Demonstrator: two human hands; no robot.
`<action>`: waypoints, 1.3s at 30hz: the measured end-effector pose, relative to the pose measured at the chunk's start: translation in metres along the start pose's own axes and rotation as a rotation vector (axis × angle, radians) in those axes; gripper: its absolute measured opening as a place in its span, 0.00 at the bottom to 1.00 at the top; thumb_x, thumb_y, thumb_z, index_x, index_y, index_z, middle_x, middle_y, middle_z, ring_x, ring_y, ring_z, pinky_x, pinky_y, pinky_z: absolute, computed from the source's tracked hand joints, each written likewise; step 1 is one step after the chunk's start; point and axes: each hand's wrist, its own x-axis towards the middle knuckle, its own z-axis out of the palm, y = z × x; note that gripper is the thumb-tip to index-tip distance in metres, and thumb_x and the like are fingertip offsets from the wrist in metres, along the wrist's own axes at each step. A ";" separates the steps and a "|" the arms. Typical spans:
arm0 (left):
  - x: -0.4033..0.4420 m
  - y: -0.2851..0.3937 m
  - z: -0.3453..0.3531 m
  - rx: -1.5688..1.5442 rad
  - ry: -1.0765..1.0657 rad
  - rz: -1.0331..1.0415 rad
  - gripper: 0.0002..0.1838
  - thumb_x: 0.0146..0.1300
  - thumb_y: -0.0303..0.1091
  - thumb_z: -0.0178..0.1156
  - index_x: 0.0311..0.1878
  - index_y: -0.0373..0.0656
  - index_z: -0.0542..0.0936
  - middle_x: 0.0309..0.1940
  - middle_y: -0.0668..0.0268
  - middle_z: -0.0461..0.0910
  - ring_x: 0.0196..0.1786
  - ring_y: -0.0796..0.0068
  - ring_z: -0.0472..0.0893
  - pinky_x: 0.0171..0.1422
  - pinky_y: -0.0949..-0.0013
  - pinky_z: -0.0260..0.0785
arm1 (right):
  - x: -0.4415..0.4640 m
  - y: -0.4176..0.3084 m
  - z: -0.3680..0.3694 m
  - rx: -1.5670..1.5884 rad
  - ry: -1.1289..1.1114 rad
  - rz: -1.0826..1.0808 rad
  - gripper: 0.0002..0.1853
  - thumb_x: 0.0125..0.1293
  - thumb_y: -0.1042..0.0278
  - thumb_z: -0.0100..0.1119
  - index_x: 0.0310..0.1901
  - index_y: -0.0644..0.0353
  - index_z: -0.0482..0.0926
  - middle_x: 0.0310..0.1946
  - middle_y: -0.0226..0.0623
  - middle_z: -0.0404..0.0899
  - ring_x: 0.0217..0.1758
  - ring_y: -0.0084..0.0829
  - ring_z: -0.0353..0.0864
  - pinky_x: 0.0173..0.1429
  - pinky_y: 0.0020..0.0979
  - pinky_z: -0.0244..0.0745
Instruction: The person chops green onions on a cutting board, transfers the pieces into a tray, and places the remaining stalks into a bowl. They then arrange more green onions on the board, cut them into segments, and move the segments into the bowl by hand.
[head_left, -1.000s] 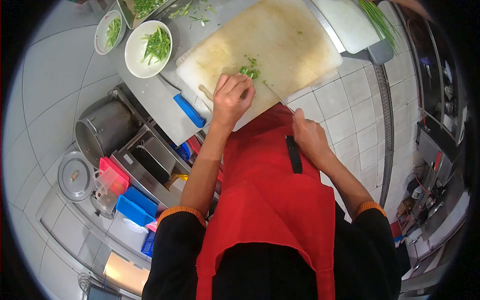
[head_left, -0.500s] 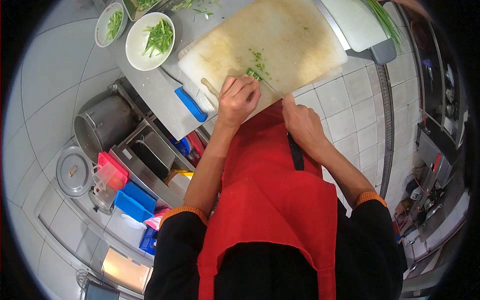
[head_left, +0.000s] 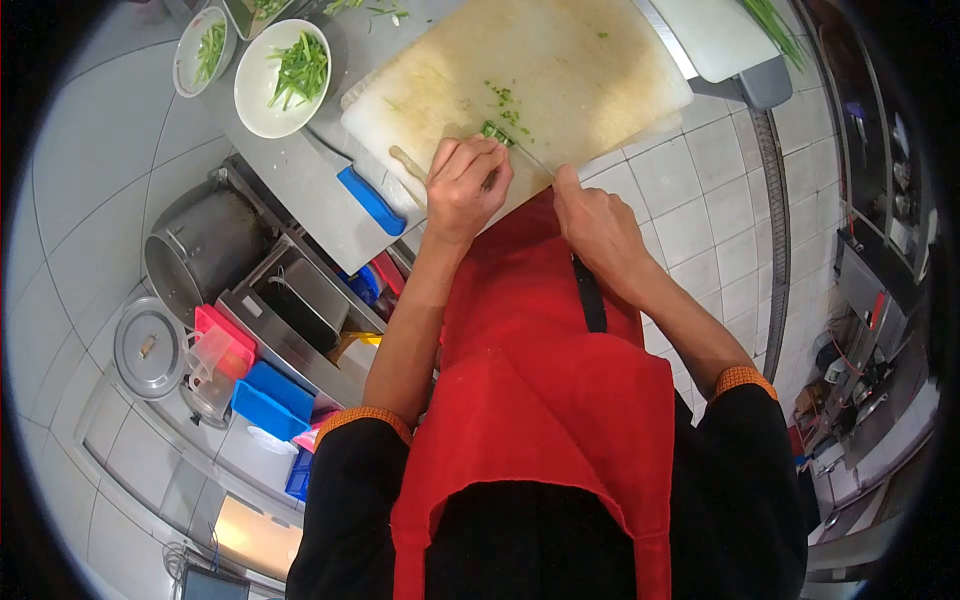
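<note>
My left hand (head_left: 467, 188) is curled over a small bunch of green stalks (head_left: 495, 133) at the near edge of the worn cutting board (head_left: 560, 60). Its fingers are pressed together around the stalks. My right hand (head_left: 598, 220) is closed round the handle of a knife (head_left: 532, 157), whose thin blade points up and left to the cut end of the stalks. The handle itself is hidden in the fist. Small chopped green bits (head_left: 507, 103) lie on the board just beyond the blade.
A white bowl (head_left: 283, 78) and a smaller bowl (head_left: 205, 52) hold cut greens. A blue-handled knife (head_left: 370, 200) lies left of the board. Long green stalks (head_left: 775, 30) rest on a white board (head_left: 715, 40) at the upper right. A large pot (head_left: 210, 245) stands lower left.
My right hand has moved up and left, bringing the knife closer to my left hand. More chopped green bits are scattered on the board.
</note>
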 end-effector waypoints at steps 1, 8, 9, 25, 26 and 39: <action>0.000 -0.001 0.000 -0.002 0.007 -0.001 0.09 0.47 0.18 0.73 0.29 0.41 0.83 0.34 0.65 0.84 0.39 0.63 0.82 0.43 0.67 0.78 | 0.001 0.000 0.000 -0.021 0.010 -0.014 0.08 0.72 0.66 0.48 0.40 0.60 0.64 0.22 0.58 0.80 0.28 0.62 0.82 0.33 0.59 0.77; 0.000 0.000 0.000 -0.024 0.002 -0.002 0.10 0.46 0.18 0.73 0.30 0.42 0.83 0.34 0.65 0.83 0.38 0.64 0.82 0.42 0.67 0.77 | 0.010 -0.004 0.006 -0.020 0.029 -0.014 0.06 0.71 0.69 0.48 0.40 0.60 0.64 0.21 0.57 0.80 0.28 0.62 0.82 0.33 0.59 0.77; 0.000 0.000 0.000 -0.004 0.001 -0.007 0.10 0.45 0.18 0.73 0.29 0.41 0.83 0.34 0.65 0.84 0.38 0.64 0.83 0.42 0.67 0.77 | 0.008 -0.002 0.008 -0.010 0.036 -0.010 0.06 0.71 0.68 0.48 0.40 0.60 0.64 0.22 0.57 0.80 0.28 0.62 0.82 0.33 0.60 0.77; -0.001 0.000 -0.004 0.004 0.032 0.022 0.12 0.45 0.16 0.74 0.34 0.39 0.85 0.37 0.63 0.83 0.41 0.63 0.83 0.44 0.65 0.77 | -0.016 0.009 0.005 0.037 0.035 -0.035 0.08 0.72 0.67 0.48 0.40 0.60 0.63 0.19 0.55 0.77 0.27 0.62 0.81 0.31 0.58 0.75; -0.001 0.000 -0.003 0.003 0.034 0.022 0.12 0.45 0.16 0.74 0.34 0.39 0.85 0.37 0.63 0.83 0.41 0.63 0.83 0.44 0.65 0.77 | -0.013 0.008 0.006 0.035 0.036 -0.035 0.08 0.72 0.67 0.48 0.40 0.60 0.63 0.19 0.55 0.77 0.27 0.62 0.81 0.31 0.58 0.75; 0.000 -0.001 -0.003 -0.019 0.044 0.005 0.11 0.45 0.16 0.74 0.32 0.39 0.85 0.35 0.63 0.84 0.41 0.64 0.84 0.44 0.66 0.78 | 0.010 -0.003 0.011 -0.007 0.083 -0.059 0.07 0.70 0.70 0.50 0.39 0.62 0.64 0.19 0.56 0.79 0.26 0.59 0.82 0.30 0.57 0.77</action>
